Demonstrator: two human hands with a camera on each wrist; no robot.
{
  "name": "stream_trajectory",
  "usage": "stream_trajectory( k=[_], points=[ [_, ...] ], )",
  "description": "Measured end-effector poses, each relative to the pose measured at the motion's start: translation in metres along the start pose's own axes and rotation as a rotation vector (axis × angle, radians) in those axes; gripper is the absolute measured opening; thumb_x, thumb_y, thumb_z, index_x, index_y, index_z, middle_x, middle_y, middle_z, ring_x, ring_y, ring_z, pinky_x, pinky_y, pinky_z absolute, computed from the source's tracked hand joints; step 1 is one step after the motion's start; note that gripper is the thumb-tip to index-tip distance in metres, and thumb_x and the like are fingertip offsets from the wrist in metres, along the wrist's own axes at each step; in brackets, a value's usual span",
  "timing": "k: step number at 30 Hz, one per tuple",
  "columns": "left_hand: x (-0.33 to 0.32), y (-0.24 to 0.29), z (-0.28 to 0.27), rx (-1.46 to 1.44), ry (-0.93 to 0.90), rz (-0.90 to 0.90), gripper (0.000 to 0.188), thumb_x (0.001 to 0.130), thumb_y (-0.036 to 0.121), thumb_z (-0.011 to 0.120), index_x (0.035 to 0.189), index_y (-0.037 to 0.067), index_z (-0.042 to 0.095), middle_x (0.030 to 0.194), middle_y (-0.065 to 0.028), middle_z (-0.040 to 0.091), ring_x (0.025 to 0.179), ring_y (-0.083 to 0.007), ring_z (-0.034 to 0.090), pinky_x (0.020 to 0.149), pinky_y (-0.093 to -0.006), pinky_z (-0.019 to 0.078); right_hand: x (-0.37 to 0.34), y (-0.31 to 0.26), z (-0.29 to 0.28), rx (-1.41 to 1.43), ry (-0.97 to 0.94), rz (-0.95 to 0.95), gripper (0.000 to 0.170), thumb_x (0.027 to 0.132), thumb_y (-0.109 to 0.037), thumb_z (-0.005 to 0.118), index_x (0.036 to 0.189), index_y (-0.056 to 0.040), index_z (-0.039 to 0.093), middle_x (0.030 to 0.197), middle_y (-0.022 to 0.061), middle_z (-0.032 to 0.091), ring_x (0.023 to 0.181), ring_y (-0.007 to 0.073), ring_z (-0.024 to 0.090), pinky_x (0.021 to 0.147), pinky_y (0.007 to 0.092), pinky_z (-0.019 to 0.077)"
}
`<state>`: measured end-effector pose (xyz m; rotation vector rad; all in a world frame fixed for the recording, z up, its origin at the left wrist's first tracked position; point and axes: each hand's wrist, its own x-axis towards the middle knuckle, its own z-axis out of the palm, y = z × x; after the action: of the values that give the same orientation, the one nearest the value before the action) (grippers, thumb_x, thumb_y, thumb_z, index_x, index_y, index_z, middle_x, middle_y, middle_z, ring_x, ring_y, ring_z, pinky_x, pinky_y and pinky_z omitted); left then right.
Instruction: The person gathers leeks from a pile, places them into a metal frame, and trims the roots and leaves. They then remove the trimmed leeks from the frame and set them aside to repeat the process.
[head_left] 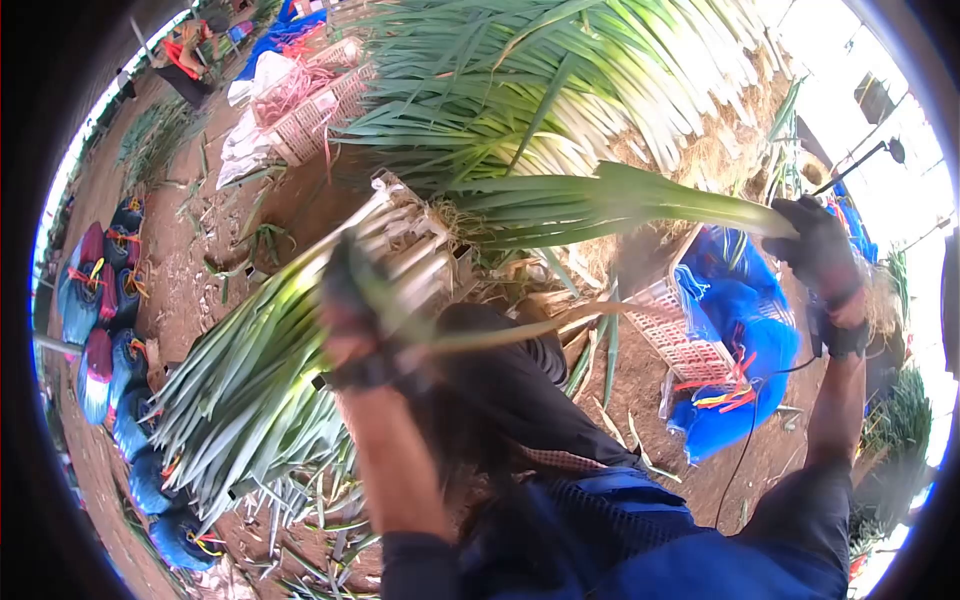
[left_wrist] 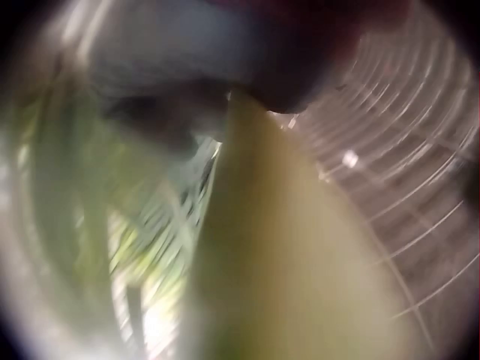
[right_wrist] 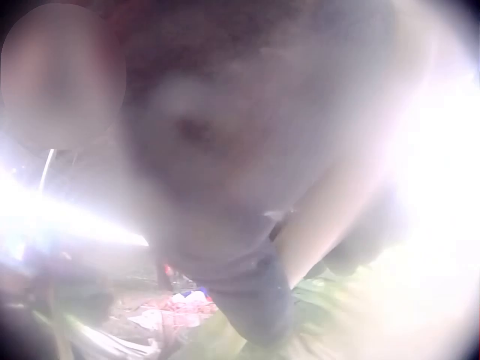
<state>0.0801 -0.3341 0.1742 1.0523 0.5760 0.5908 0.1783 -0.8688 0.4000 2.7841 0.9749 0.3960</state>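
Note:
Out to the right, my gloved right hand (head_left: 815, 255) grips a leek (head_left: 650, 200) by its pale shaft, its green leaves fanning left. In the right wrist view the pale shaft (right_wrist: 322, 217) passes through the dark glove's fingers (right_wrist: 259, 300). My left hand (head_left: 348, 305), blurred and gloved, holds a long yellowish leek leaf (head_left: 510, 333) that trails right across my lap. Close up in the left wrist view, the leaf (left_wrist: 270, 232) hangs from under the dark fingers (left_wrist: 202, 56). Beneath that hand lies a pile of leeks (head_left: 260, 350), white ends toward the upper right.
A large heap of leeks (head_left: 560, 90) fills the top. A pink crate (head_left: 680, 325) with blue netting (head_left: 745, 300) stands right of my knees. Another pink crate (head_left: 325, 110) holds pink ties. Blue net bundles (head_left: 125, 380) line the left; leaf scraps litter the dirt floor.

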Motion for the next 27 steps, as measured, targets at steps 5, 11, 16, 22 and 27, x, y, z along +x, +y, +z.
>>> stream_trajectory(
  k=[5, 11, 16, 22, 27],
  points=[
    [-0.101, 0.104, -0.033, 1.13, -0.535, -0.158, 0.019, 0.089, 0.023, 0.074, 0.099, 0.007, 0.072, 0.087, -0.0009, 0.071, 0.075, -0.0116, 0.064, 0.071, -0.0276, 0.0536, 0.009, -0.004, -0.052, 0.091, -0.06, 0.263, 0.039, 0.076, -0.012, 0.079, 0.114, -0.0064, 0.069, 0.096, 0.0105, 0.069, 0.086, 0.0274, 0.068, 0.076, 0.0394, 0.0543],
    [-0.168, -0.006, 0.125, 0.542, -1.33, -0.053, 0.073, 0.092, 0.049, 0.067, 0.144, 0.003, 0.048, 0.114, -0.0211, 0.069, 0.103, -0.0288, 0.068, 0.089, -0.0396, 0.0528, 0.019, 0.02, -0.118, 0.201, 0.109, 0.16, 0.047, 0.078, -0.003, 0.078, 0.122, 0.0012, 0.064, 0.106, 0.0095, 0.07, 0.095, 0.0143, 0.065, 0.08, 0.0307, 0.0536],
    [-0.161, 0.007, 0.25, -0.486, -1.022, -0.536, 0.052, 0.098, 0.044, 0.062, 0.133, 0.007, 0.048, 0.132, -0.0129, 0.053, 0.115, -0.0258, 0.058, 0.087, -0.0437, 0.0532, 0.016, -0.026, -0.194, 0.304, 0.203, -0.021, 0.05, 0.075, -0.006, 0.087, 0.121, 0.0009, 0.069, 0.1, 0.0125, 0.07, 0.092, 0.0183, 0.066, 0.077, 0.0327, 0.0552],
    [-0.05, 0.084, 0.201, -1.182, -0.83, -0.018, 0.05, 0.096, 0.043, 0.067, 0.13, 0.009, 0.055, 0.126, -0.0095, 0.061, 0.119, -0.0278, 0.057, 0.101, -0.0433, 0.0494, 0.057, -0.071, -0.156, 0.106, 0.352, -0.233, 0.052, 0.074, -0.007, 0.088, 0.121, 0.0027, 0.069, 0.093, 0.0092, 0.069, 0.082, 0.019, 0.063, 0.075, 0.0325, 0.0508],
    [0.01, 0.148, 0.022, -0.888, -0.522, 0.248, 0.042, 0.095, 0.036, 0.068, 0.124, 0.007, 0.06, 0.121, -0.0114, 0.067, 0.115, -0.0265, 0.062, 0.102, -0.0464, 0.0509, 0.182, -0.158, -0.015, 0.776, 0.181, -0.15, 0.057, 0.078, -0.01, 0.08, 0.132, -0.0032, 0.062, 0.117, 0.0095, 0.064, 0.104, 0.0219, 0.062, 0.092, 0.0311, 0.0493]
  ],
)
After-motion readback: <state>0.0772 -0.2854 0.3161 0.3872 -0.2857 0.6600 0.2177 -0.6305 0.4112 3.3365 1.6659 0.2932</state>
